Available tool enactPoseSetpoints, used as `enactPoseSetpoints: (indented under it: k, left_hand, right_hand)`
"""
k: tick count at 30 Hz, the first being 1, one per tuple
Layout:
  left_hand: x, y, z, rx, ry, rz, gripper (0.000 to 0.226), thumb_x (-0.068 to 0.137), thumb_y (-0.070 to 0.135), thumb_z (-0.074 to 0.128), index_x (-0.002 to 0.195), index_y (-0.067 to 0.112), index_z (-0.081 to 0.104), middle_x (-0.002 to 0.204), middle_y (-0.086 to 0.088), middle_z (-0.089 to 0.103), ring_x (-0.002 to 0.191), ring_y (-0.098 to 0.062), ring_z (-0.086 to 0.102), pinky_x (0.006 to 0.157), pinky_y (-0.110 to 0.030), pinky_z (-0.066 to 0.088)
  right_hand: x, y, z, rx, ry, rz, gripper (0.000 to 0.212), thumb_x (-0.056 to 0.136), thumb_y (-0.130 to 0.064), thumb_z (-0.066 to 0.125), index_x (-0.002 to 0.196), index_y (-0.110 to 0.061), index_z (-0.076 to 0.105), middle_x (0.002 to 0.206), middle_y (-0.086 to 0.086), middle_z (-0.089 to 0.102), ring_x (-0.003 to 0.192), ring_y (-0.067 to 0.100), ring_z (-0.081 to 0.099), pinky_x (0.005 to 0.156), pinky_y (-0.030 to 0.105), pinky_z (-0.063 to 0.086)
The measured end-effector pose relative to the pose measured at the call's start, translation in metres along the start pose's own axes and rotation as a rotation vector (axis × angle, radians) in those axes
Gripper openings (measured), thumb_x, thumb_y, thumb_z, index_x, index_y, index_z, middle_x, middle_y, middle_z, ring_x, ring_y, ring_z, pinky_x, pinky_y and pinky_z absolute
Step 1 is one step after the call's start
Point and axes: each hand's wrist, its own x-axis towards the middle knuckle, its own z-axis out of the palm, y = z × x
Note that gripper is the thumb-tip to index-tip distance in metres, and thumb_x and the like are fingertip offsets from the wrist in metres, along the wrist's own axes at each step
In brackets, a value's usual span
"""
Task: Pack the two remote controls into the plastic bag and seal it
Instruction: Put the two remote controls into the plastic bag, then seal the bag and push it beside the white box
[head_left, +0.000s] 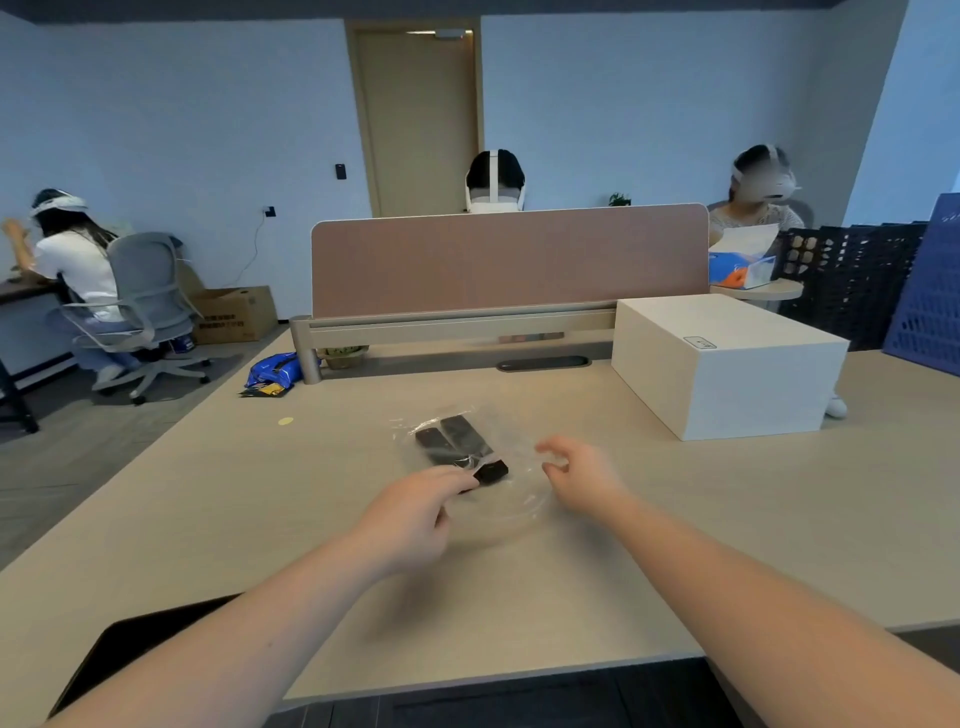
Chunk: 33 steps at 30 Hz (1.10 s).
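Two black remote controls (457, 444) lie side by side on the table's middle, inside a clear plastic bag (514, 467) whose near part spreads flat toward me. My left hand (415, 514) pinches the bag's edge at the near end of the remotes. My right hand (576, 475) hovers over the bag's right side with fingers curled and apart; whether it touches the film is unclear.
A white box (727, 364) stands at the right rear of the table (208, 493). A pink divider panel (509, 260) closes the far edge. A blue snack bag (272, 371) lies at the far left. Other people sit beyond.
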Motion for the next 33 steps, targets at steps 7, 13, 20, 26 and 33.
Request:
enactPoseSetpoints:
  k: [7, 13, 20, 26, 33]
  left_hand:
    - [-0.011, -0.005, -0.001, 0.219, -0.190, -0.061, 0.074, 0.082, 0.050, 0.059, 0.144, 0.036, 0.021, 0.132, 0.006, 0.054, 0.121, -0.020, 0.048, 0.096, -0.039, 0.046]
    - [-0.014, -0.004, 0.010, 0.494, -0.208, 0.003, 0.023, 0.092, 0.019, 0.037, 0.102, 0.013, 0.057, 0.111, -0.009, 0.063, 0.103, -0.033, 0.058, 0.077, -0.037, 0.047]
    - [-0.019, -0.010, 0.018, 0.630, -0.280, 0.068, 0.025, 0.092, 0.010, 0.035, 0.101, 0.005, 0.058, 0.107, -0.013, 0.061, 0.100, -0.036, 0.058, 0.070, -0.038, 0.043]
    - [-0.023, -0.024, 0.017, 0.516, 0.197, 0.190, 0.022, 0.078, 0.026, 0.044, 0.062, 0.017, 0.057, 0.059, 0.001, 0.059, 0.048, -0.023, 0.060, 0.033, -0.022, 0.040]
    - [-0.018, -0.035, 0.023, 0.478, 0.320, 0.119, 0.025, 0.057, 0.014, 0.080, 0.062, 0.019, 0.057, 0.058, 0.003, 0.058, 0.047, -0.022, 0.057, 0.031, -0.023, 0.038]
  right_hand:
    - [-0.010, -0.003, -0.008, -0.143, -0.008, -0.046, 0.035, 0.086, 0.001, 0.043, 0.106, -0.007, 0.070, 0.113, 0.012, 0.069, 0.106, 0.028, 0.061, 0.091, 0.029, 0.049]
    - [-0.015, -0.003, -0.023, -0.372, -0.143, 0.063, 0.027, 0.084, -0.004, 0.044, 0.097, 0.002, 0.067, 0.107, 0.017, 0.069, 0.093, 0.032, 0.062, 0.076, 0.033, 0.053]
    - [-0.025, -0.006, -0.028, -0.515, -0.151, 0.064, 0.038, 0.086, -0.015, 0.042, 0.120, -0.017, 0.059, 0.120, 0.006, 0.056, 0.119, 0.025, 0.048, 0.092, 0.035, 0.046]
    - [-0.040, -0.019, -0.010, -0.304, -0.120, -0.504, 0.040, 0.088, -0.026, 0.059, 0.127, -0.017, 0.058, 0.130, 0.005, 0.060, 0.126, 0.022, 0.048, 0.108, 0.031, 0.037]
    - [-0.039, -0.044, 0.020, -0.416, -0.108, -0.608, 0.026, 0.094, -0.028, 0.052, 0.107, -0.012, 0.067, 0.108, 0.011, 0.069, 0.107, 0.028, 0.059, 0.087, 0.037, 0.049]
